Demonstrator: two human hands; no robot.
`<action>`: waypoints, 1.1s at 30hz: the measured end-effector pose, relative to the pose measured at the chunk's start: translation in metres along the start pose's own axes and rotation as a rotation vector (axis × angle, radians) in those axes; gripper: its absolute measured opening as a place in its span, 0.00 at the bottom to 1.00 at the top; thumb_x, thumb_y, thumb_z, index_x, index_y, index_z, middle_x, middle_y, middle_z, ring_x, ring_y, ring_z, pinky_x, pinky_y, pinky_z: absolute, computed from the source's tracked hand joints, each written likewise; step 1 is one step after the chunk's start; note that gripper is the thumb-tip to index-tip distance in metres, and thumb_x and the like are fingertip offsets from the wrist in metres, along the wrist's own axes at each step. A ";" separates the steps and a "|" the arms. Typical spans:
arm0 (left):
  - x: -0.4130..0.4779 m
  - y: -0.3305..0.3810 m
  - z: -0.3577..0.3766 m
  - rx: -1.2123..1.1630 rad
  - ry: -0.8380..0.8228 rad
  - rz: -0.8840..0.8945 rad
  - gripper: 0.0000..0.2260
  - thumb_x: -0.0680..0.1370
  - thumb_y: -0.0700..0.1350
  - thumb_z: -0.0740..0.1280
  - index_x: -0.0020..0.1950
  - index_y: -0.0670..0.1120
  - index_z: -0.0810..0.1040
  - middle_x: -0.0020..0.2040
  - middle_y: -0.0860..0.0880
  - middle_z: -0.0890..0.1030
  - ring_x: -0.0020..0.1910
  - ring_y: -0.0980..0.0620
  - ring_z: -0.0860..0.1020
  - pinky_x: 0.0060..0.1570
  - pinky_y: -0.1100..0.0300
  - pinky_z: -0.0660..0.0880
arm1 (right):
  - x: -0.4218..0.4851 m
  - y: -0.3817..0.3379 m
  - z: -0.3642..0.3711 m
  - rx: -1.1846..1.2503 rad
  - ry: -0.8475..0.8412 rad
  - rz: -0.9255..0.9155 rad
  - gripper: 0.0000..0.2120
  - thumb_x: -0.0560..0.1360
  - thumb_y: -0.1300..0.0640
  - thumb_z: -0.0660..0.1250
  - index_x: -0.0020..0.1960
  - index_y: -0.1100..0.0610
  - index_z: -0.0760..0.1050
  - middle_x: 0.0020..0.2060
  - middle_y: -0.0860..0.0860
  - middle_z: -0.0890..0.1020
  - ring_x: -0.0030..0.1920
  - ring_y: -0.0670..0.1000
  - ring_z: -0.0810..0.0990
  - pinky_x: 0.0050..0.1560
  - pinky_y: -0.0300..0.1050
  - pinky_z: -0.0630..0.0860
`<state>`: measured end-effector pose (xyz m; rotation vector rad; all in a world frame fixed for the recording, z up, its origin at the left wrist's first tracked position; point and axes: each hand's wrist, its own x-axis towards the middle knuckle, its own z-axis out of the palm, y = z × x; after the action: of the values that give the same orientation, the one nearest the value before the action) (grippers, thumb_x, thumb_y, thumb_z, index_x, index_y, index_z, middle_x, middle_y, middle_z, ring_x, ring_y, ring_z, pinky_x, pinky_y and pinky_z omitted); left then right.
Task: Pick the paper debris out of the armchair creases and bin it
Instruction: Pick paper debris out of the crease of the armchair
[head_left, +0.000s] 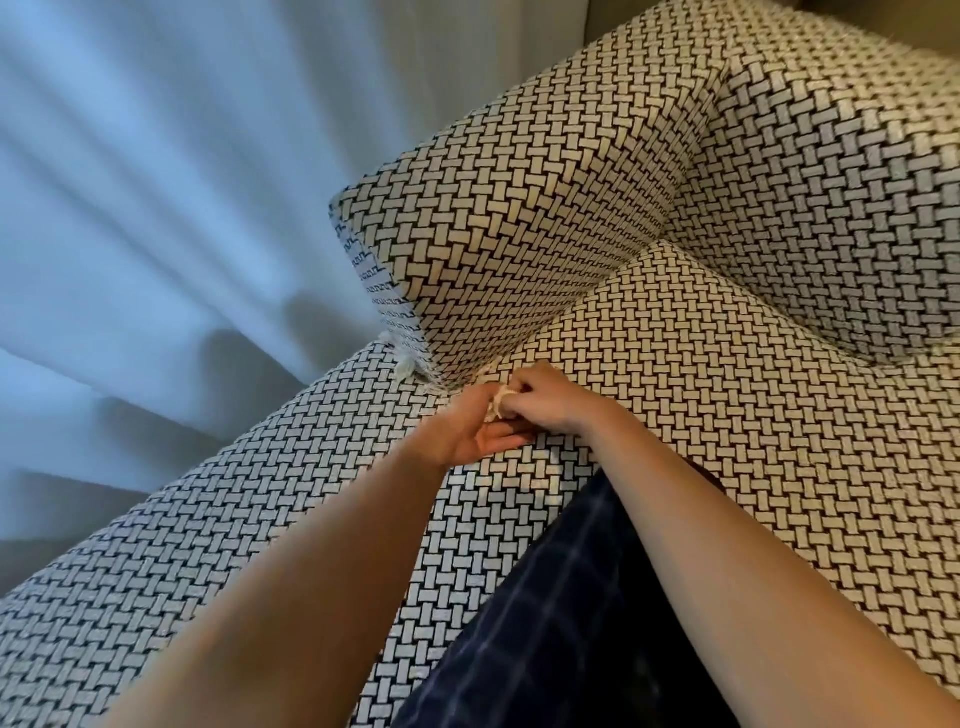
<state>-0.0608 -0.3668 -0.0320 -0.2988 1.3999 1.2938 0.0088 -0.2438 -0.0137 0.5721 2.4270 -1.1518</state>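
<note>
- The armrest (519, 234) of the armchair (810, 171) walls us in at upper left; open seat (737, 415) spreads right.
- Fingers of our right hand (545, 402) pinch a paper scrap (498, 404), mid-frame, its long axis roughly vertical.
- Our left hand (475, 434) cups loosely open beneath.

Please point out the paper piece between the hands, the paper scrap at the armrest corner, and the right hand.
paper piece (497, 404): head view, its visible crumpled part.
paper scrap (406, 367): head view, its pale middle.
right hand (544, 408): head view, the back of the hand.
</note>
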 end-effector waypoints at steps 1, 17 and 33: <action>-0.002 -0.004 -0.001 -0.012 -0.003 0.044 0.16 0.85 0.48 0.58 0.66 0.39 0.76 0.55 0.36 0.84 0.52 0.41 0.85 0.48 0.49 0.84 | -0.003 -0.002 -0.001 0.030 0.004 0.009 0.08 0.75 0.50 0.68 0.43 0.52 0.72 0.51 0.54 0.76 0.47 0.52 0.73 0.46 0.48 0.73; -0.006 -0.038 -0.020 -0.169 -0.053 0.285 0.18 0.83 0.46 0.63 0.68 0.37 0.73 0.62 0.37 0.82 0.60 0.41 0.82 0.65 0.44 0.76 | -0.007 -0.005 0.003 0.071 0.127 -0.022 0.13 0.77 0.44 0.69 0.46 0.54 0.75 0.46 0.49 0.78 0.44 0.50 0.77 0.44 0.46 0.75; -0.015 -0.024 -0.012 -0.298 -0.034 0.184 0.14 0.81 0.42 0.68 0.63 0.35 0.75 0.57 0.36 0.84 0.55 0.42 0.85 0.60 0.50 0.80 | 0.041 -0.015 -0.016 -0.150 0.140 0.106 0.23 0.75 0.44 0.69 0.67 0.51 0.77 0.60 0.50 0.83 0.59 0.54 0.80 0.60 0.47 0.77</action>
<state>-0.0442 -0.3925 -0.0353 -0.3529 1.2262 1.6566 -0.0359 -0.2322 -0.0157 0.7463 2.5391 -0.9052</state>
